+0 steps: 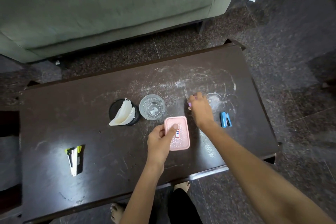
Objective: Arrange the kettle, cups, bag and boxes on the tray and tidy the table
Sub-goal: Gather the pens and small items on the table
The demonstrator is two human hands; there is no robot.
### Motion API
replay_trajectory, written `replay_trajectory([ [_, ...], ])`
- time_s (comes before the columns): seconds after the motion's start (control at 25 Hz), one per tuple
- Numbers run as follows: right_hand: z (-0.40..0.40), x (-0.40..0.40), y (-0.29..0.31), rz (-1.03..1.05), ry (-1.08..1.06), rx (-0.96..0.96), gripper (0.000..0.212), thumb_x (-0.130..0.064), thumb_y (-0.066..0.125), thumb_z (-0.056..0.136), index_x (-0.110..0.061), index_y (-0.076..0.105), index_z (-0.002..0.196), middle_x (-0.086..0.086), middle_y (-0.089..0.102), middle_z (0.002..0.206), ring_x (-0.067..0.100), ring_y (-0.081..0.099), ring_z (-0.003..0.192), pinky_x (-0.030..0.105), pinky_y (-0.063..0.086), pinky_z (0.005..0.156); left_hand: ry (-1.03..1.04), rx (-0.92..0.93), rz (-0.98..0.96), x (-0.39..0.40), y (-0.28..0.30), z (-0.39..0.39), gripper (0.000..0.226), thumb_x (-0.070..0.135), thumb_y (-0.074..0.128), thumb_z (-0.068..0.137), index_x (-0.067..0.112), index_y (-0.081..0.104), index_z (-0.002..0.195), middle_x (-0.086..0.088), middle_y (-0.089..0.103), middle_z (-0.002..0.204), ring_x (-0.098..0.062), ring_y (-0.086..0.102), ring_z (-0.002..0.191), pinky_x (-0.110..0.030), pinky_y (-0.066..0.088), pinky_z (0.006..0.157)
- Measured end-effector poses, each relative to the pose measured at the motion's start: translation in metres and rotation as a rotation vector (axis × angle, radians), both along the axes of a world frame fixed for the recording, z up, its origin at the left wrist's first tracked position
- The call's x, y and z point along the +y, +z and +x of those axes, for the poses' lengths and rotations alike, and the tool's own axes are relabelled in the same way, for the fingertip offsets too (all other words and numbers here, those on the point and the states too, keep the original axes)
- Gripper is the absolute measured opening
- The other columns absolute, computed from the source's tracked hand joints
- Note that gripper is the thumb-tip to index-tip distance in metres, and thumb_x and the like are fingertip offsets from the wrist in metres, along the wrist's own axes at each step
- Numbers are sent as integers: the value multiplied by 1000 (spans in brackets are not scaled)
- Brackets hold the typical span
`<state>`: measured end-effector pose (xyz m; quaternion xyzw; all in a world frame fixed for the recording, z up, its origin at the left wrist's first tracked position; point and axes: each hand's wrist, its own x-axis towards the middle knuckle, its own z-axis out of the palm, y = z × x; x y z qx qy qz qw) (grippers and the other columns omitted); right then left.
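Note:
A pink lidded box (180, 133) lies near the middle of the dark table (101, 151). My left hand (160, 141) holds its left edge, thumb on the lid. Just behind it stands a clear glass cup (152, 107). Left of the cup, a black round holder (116, 109) carries white folded paper (123, 114). My right hand (199, 108) hovers over the table to the right of the cup, fingers loosely curled and pointing down; I cannot tell whether it pinches anything. No kettle or tray is in view.
A blue stapler (225, 119) lies right of my right hand. A white and green object (74, 158) lies at the table's front left. A grey sofa (109, 5) stands beyond the table. My feet (118, 212) are below the front edge.

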<state>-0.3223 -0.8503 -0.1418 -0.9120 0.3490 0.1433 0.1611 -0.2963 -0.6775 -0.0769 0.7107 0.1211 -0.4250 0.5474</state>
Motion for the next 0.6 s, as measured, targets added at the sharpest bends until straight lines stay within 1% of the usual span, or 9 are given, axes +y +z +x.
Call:
replay_trajectory([
  [0.08,-18,22,12,68,-114,-201,20,1,50,90,-2,55,109,19,51,118,36,53,99,42,47,79,11,3,-15,10,6,2,26,22,71,84,8,67,106,-5,74,94,-11,69,80,-15,52,59],
  [0.16,-37,57,32,150,-189,-411,12,-6,52,92,-3,57,103,17,55,107,34,57,87,40,47,73,3,-3,-8,29,13,6,27,25,70,84,10,66,106,-3,73,96,-10,69,83,-12,50,56],
  [0.24,-51,91,54,223,-262,-518,9,-10,56,92,-7,58,100,11,58,100,27,59,81,41,51,73,-6,-9,-2,52,20,11,28,26,70,85,10,66,107,-4,73,97,-9,69,84,-11,49,56],
  [0.32,-58,125,71,273,-294,-558,8,-15,58,92,-12,58,100,5,58,97,19,59,79,41,54,74,10,-20,-15,79,25,19,25,25,70,85,8,67,104,-4,74,94,-4,68,76,-11,49,56],
  [0.4,-48,171,84,326,-269,-573,8,-18,57,93,-14,59,100,1,59,97,17,60,81,41,55,77,35,-34,-25,124,31,30,21,25,69,85,9,68,99,-2,74,90,1,67,70,-11,49,57],
  [0.48,-29,221,97,381,-233,-568,10,-20,56,94,-13,60,100,2,61,98,16,61,84,41,55,77,68,-53,-35,177,39,44,20,24,69,86,7,68,97,-1,73,87,3,66,67,-10,47,56],
  [0.6,15,300,114,434,-210,-562,10,-21,58,92,-14,61,97,-1,64,91,12,62,79,39,56,73,144,-69,-28,268,56,72,18,22,68,86,6,68,94,0,72,83,4,64,64,-8,46,55],
])
